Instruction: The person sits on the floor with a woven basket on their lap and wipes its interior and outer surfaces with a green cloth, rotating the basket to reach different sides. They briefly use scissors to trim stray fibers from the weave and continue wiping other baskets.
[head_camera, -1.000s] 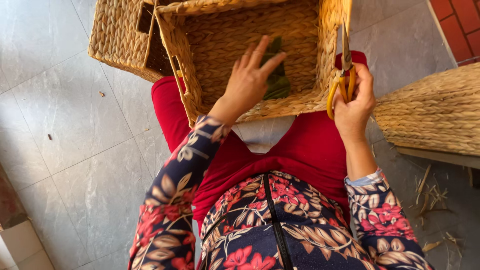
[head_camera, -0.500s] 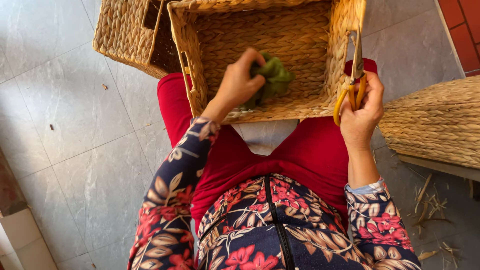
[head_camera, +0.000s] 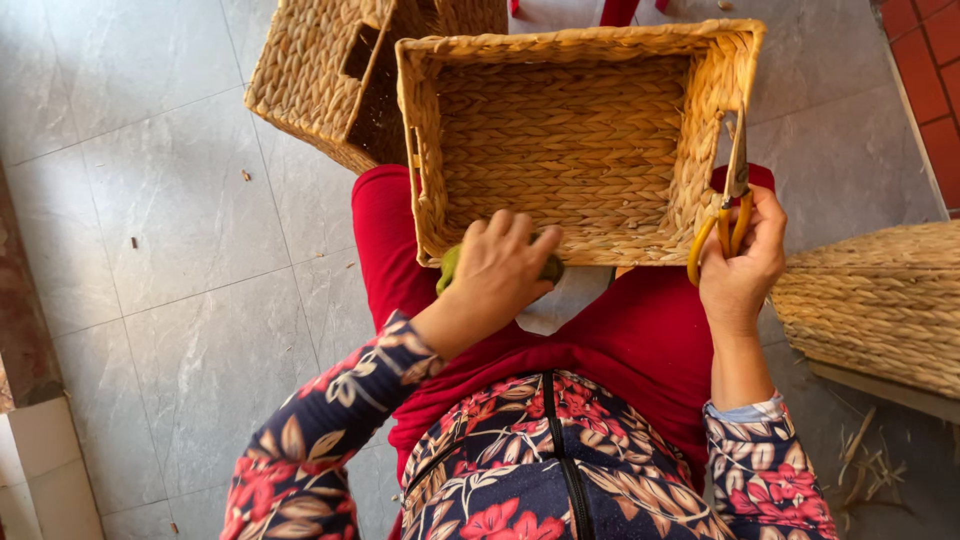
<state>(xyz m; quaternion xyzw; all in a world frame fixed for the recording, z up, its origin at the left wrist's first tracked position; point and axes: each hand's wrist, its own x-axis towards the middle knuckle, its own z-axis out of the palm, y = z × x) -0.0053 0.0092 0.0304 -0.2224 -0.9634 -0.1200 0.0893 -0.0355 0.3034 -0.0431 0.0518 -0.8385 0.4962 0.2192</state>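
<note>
A rectangular woven straw basket (head_camera: 575, 130) rests on my red-trousered lap (head_camera: 640, 340), its open side facing me. My left hand (head_camera: 500, 270) is closed around a green cloth (head_camera: 449, 268) at the basket's near rim; only bits of the cloth show past my fingers. My right hand (head_camera: 745, 260) grips yellow-handled scissors (head_camera: 728, 205), blades pointing up along the basket's right wall.
A second woven basket (head_camera: 330, 80) lies on the grey tiled floor behind the first. Another woven piece (head_camera: 880, 300) sits at my right, with straw scraps (head_camera: 870, 470) on the floor below it. Red tiles (head_camera: 930, 90) edge the far right.
My left hand drew back from inside the basket to its near rim, closing on the green cloth. The basket now sits lower in view. The scissors hand stayed by the right wall.
</note>
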